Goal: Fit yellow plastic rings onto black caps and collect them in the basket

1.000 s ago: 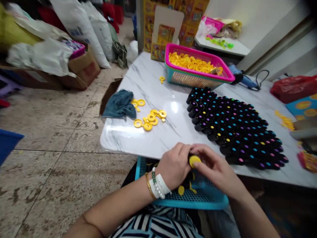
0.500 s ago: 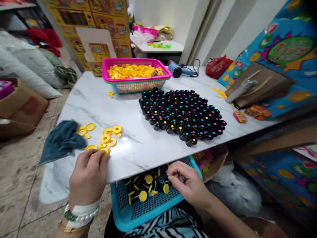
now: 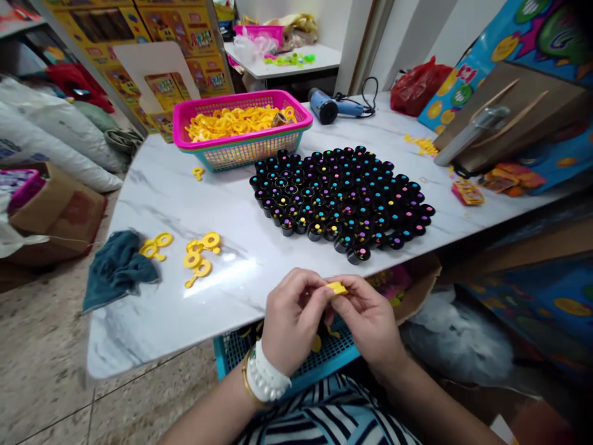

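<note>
A small yellow piece (image 3: 338,288) is at the table's (image 3: 241,272) near edge, pinched between the fingertips of both hands. The left hand (image 3: 291,321) and right hand (image 3: 374,322) lean inward, fingers curled, thumbs toward each other, forearms slanting up from below the table. Under its near edge sits a blue basket (image 3: 219,361); black caps (image 3: 340,201) cover its middle.

Basket (image 3: 250,151) behind loose rings (image 3: 197,271) (cloth (image 3: 121,269) at left).

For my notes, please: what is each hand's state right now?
Left hand: closed, holding a yellow piece.
Right hand: closed, holding the same yellow piece.
</note>
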Motion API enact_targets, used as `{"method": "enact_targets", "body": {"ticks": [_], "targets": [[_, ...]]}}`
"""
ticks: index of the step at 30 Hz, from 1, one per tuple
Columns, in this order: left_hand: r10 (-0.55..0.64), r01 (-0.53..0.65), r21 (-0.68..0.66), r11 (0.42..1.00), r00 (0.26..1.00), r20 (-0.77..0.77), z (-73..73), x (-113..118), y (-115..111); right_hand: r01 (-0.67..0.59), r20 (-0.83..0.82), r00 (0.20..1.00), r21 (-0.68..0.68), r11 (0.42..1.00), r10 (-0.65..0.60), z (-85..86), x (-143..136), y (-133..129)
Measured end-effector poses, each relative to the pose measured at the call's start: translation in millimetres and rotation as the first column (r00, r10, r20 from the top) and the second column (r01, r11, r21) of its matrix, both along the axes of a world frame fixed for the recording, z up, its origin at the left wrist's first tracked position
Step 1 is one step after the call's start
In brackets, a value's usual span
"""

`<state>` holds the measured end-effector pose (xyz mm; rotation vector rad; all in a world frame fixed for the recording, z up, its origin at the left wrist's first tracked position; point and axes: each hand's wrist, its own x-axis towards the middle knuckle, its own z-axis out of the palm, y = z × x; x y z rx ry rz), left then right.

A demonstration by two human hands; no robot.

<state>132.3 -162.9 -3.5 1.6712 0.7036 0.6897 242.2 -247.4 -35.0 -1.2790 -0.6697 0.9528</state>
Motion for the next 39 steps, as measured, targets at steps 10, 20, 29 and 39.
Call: {"method": "enact_targets", "body": {"ticks": [10, 20, 29, 39], "targets": [[-0.182, 0.163, -0.222, 0.961, 0.981, -0.068, -12.5, 24.6, 7.3, 0.046, 0.067, 0.997, -0.180, 0.983, -0.034, -12.9, 27.3, -23.6], [0.124, 0.012, 0.556, 0.831, 0.971, -0.205, -39.7, 63.9, 3.0, 0.400, -0.234, 0.879, -0.113, 0.910, -0.416, -13.2, 72.3, -17.8], [0.169, 0.044, 0.572, 0.819, 0.934, -0.314, -39.2, 69.0, 0.9, 0.247, -0.165, 0.941, -0.265, 0.932, -0.296, -1.9, 80.7, -6.5], [0.170, -0.049, 0.488, 0.871, 0.963, -0.207, -33.6, -4.8, 21.2, -0.071, -0.108, 0.993, -0.332, 0.941, 0.037, 6.1, 36.1, 5.5]]}}
